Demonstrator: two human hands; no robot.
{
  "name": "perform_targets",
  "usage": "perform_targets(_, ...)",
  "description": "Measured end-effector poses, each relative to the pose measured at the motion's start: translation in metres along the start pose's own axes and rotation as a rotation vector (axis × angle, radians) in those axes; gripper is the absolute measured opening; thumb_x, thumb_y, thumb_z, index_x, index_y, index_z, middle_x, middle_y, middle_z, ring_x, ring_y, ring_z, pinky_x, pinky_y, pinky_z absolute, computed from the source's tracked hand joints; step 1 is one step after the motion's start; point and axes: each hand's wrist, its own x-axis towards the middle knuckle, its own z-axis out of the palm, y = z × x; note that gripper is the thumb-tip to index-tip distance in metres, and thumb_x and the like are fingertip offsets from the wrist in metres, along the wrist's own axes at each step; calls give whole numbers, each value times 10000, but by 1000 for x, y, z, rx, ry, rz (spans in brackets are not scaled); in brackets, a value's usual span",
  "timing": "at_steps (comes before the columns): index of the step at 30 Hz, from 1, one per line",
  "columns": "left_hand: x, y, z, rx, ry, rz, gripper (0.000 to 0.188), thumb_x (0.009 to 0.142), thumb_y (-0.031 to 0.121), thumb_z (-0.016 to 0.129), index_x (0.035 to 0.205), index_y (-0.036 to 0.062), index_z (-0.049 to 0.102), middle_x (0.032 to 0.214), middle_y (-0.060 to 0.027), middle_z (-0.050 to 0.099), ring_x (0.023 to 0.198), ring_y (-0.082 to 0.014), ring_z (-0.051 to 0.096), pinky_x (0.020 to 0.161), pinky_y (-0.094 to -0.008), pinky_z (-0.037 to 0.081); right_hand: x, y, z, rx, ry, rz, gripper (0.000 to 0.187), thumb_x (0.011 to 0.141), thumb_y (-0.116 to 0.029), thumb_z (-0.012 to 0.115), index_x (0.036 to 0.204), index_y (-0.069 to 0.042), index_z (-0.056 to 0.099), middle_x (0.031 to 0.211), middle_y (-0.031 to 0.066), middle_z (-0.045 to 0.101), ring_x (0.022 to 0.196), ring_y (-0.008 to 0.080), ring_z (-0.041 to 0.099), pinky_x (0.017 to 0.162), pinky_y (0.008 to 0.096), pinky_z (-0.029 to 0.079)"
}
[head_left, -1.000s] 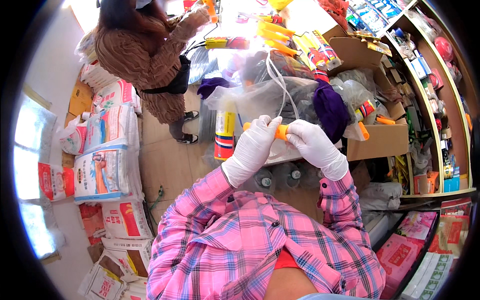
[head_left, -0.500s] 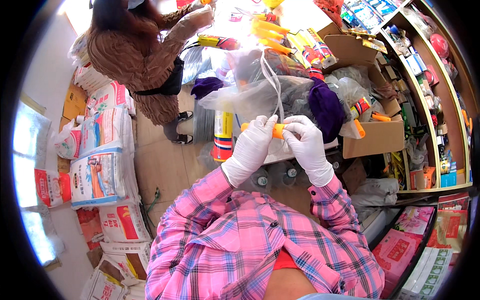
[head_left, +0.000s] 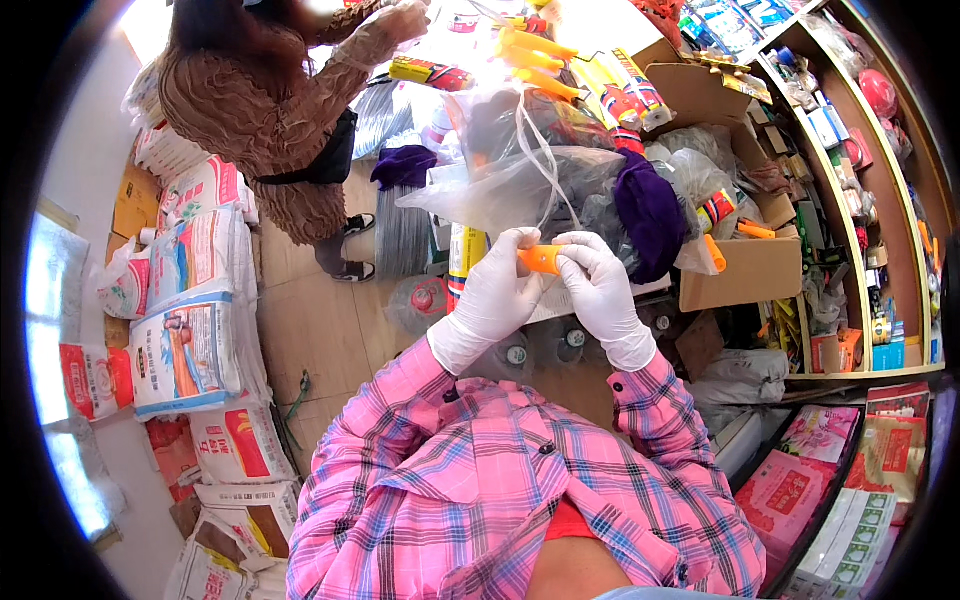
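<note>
My left hand [head_left: 495, 300], in a white glove, pinches one end of an orange plastic handle piece [head_left: 540, 259] with a small hole in it. The other end is between the thumb and fingers of my gloved right hand [head_left: 602, 295]. A white strap [head_left: 537, 150] hangs down over a clear plastic bag [head_left: 520, 190] to just behind my fingertips; whether it joins the handle piece I cannot tell. Close beyond my left hand stands a yellow, red and blue printed tube [head_left: 466, 255]. Purple cloth [head_left: 648, 215] lies beyond my right hand.
Several orange handles [head_left: 535, 60] and printed tubes [head_left: 620, 90] lie on the bright table. An open cardboard box [head_left: 740, 270] and shelves [head_left: 850, 200] stand at right. Stacked sacks [head_left: 185, 355] line the left. A co-worker [head_left: 260, 120] with gloved hands stands at far left.
Both hands have shifted slightly left, still holding the orange handle piece. It is turned, showing its hole, and less of its left end shows. The co-worker's hands have moved a little.
</note>
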Motion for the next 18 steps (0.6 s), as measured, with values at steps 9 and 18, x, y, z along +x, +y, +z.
perform_targets(9, -2, -16, -2, 18, 30, 160, 241, 892, 51, 584, 1131, 27, 555, 971, -172, 663, 884, -286, 683, 745, -337, 533, -9, 0, 15, 227, 62, 51, 168, 874, -6, 596, 1009, 90, 626, 1198, 118, 530, 1082, 194, 538, 916, 284, 444)
perform_targets(18, 2, -6, -6, 309, -66, 195, 186, 896, 101, 595, 1070, 40, 571, 898, -173, 643, 799, -349, 648, 641, -392, 525, -13, 10, 22, 22, 128, -86, 178, 859, 3, 608, 1024, 68, 623, 1177, 135, 555, 1076, 249, 537, 947, 317, 422)
